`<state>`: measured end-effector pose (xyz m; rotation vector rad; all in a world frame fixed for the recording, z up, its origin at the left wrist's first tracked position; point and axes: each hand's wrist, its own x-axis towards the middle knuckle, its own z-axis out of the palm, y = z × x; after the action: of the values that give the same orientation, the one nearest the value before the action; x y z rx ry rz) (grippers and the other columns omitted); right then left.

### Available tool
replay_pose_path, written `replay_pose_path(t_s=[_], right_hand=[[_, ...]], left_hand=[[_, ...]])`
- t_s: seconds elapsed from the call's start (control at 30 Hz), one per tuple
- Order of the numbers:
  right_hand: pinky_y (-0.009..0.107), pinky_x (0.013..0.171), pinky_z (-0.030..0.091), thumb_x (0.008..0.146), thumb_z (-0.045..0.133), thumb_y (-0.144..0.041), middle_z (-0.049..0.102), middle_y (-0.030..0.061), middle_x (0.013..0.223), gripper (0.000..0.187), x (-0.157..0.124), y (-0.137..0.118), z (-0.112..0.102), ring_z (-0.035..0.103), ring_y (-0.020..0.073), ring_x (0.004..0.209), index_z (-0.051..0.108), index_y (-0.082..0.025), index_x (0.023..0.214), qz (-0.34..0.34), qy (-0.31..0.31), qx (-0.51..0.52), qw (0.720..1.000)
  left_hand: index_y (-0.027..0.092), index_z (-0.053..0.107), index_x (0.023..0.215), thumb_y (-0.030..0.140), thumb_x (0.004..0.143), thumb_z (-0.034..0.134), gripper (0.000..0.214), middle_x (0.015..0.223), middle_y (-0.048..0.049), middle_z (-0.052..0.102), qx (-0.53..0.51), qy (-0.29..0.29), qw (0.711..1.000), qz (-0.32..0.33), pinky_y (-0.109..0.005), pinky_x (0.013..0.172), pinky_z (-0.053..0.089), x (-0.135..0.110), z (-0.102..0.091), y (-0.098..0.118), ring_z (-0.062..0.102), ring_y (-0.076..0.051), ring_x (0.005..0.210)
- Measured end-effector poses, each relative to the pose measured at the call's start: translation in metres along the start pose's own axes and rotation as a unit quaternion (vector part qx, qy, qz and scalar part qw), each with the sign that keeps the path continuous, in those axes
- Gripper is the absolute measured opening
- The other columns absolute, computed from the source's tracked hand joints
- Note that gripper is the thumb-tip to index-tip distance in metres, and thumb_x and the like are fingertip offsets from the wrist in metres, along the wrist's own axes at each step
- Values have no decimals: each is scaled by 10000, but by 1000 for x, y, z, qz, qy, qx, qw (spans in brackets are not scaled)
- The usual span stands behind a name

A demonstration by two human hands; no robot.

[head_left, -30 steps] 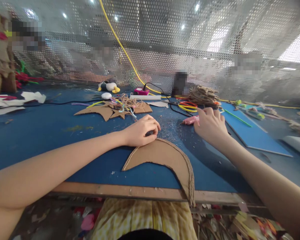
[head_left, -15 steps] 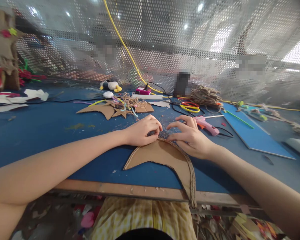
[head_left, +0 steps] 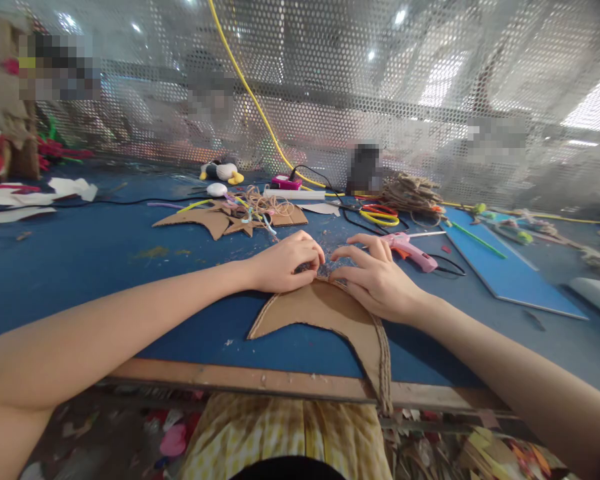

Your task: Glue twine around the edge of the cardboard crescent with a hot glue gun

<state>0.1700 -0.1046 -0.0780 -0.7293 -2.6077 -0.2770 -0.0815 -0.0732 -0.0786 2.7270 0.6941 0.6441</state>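
A crescent-shaped piece of brown cardboard (head_left: 325, 307) lies on the blue tabletop, its right tip reaching over the front edge. Twisted cord (head_left: 381, 347) runs along its outer rim. My left hand (head_left: 290, 261) is closed at the top of the curve, fingers curled down on the rim. To the right of it, my right hand (head_left: 375, 273) rests over the rim with fingers bent and spread apart, the lower ones touching the corded edge. The fingertips of both hands nearly meet. Just behind my right hand lies a pink glue gun (head_left: 414, 253).
Further back are cardboard cutouts with loose twine (head_left: 267, 203), yellow-handled scissors (head_left: 380, 217) and a pile of cord (head_left: 413, 193). A blue board (head_left: 510, 267) lies at the right. White scraps (head_left: 45, 193) are at the left. A perforated metal screen (head_left: 320, 87) stands behind.
My right hand has shifted slightly left and down onto the rim, closer to my left hand. The left hand and the cardboard crescent have stayed in place.
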Motion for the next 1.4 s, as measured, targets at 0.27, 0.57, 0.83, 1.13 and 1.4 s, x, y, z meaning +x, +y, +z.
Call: replay_pose_path(t_s=[0.27, 0.57, 0.83, 1.13, 1.4], right_hand=[[524, 1075, 329, 976, 476, -175, 622, 80, 1296, 293, 0, 0, -1, 366, 307, 1292, 730, -251, 1102, -10, -8, -24, 1000], [533, 1083, 313, 960, 451, -193, 594, 95, 1335, 320, 1, -4, -5, 358, 321, 1316, 691, -233, 1169, -12, -32, -24, 999], [553, 1084, 313, 965, 443, -206, 585, 96, 1367, 359, 2, -5, -5, 351, 337, 1317, 689, -236, 1225, -22, -48, -29, 998], [542, 1100, 296, 984, 419, -223, 570, 84, 1384, 378, 2, -6, -5, 347, 337, 1328, 666, -250, 1270, -17, -53, -38, 998], [549, 1088, 298, 956, 461, -218, 583, 85, 1357, 364, 1, -3, -6, 354, 338, 1311, 691, -266, 1234, -35, -39, -40, 998]], left_hand=[[190, 581, 826, 184, 888, 513, 92, 1110, -89, 680, 12, 0, 1000, 7, -426, 1005, 416, 0, 1, -1, 509, -256, 1090], [189, 580, 831, 184, 895, 506, 99, 1112, -90, 675, 17, -4, 1000, 6, -424, 1013, 415, 0, 2, -2, 510, -256, 1098], [183, 571, 825, 192, 894, 492, 106, 1091, -93, 672, 23, -8, 1000, 8, -429, 990, 428, 0, 3, -3, 516, -263, 1086], [184, 577, 822, 184, 875, 503, 91, 1090, -89, 669, 25, -2, 1000, 5, -426, 992, 432, 1, 4, -3, 512, -261, 1093], [185, 576, 815, 178, 870, 520, 79, 1109, -85, 674, 19, -2, 1000, 5, -427, 994, 425, 1, 4, -3, 512, -259, 1098]])
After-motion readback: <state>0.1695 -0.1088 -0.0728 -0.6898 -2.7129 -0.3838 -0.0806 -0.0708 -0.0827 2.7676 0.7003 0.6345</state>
